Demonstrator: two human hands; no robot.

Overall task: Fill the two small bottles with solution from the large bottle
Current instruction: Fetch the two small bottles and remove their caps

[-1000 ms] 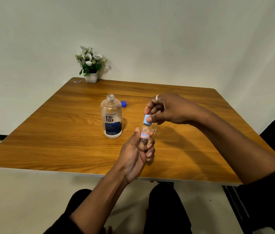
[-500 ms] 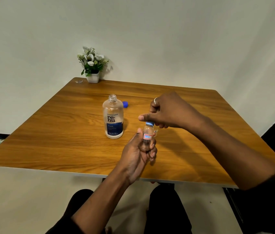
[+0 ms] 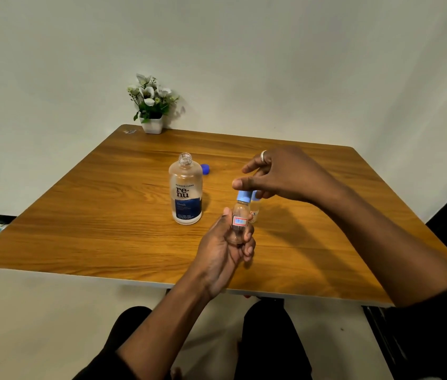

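Sitting at the far left corner of the wooden table point(image 3: 79, 220), around eleven o'clock from the middle of the tabletop, is a small white flower pot point(image 3: 152, 124) with white blooms, tight against the wall. Moving right, the large bottle point(image 3: 185, 192) stands upright near the table's centre, its neck uncapped, clear glass up top and a dark blue label band below. Just behind it at about one o'clock lies its blue cap point(image 3: 205, 168), flat on the wood and half hidden by the bottle's shoulder. Next across, the left hand point(image 3: 223, 250) comes up from six o'clock, fingers curled around the lower body of a small bottle point(image 3: 240, 219), gripping it upright above the near part of the table. That little bottle carries a red-edged label and a light blue cap point(image 3: 244, 196) on top. Directly behind it, at one o'clock and partly covered, the second small bottle point(image 3: 254, 211) stands on the table with a light blue cap of its own. Over on the right, the right hand point(image 3: 280, 174) reaches in from four o'clock, a ring point(image 3: 263, 155) on one finger, thumb and fingers loosely spread, hovering right above the held bottle's cap. Whether the fingertips actually touch that cap, I cannot tell from here.
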